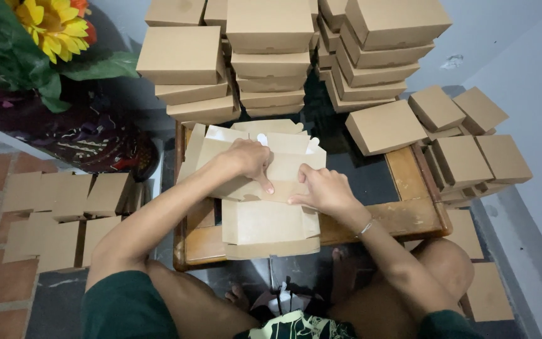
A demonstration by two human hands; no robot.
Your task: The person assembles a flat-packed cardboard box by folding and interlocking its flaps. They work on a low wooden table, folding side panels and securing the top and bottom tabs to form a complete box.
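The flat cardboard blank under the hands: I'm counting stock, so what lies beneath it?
Under the flat cardboard blank, pressed by the left hand and right hand, more unfolded blanks show at the edges, on the small wooden table. Their number is hidden.

Brown cardboard box blank (265,220) lies half-folded, flaps open.

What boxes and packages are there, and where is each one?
Flat unfolded brown cardboard box blank: on the small wooden table, under the left hand and right hand.
Stacks of closed brown cardboard boxes: behind the table.
Smaller closed brown boxes: heaped at right.
Flat brown blanks: on the floor, left.
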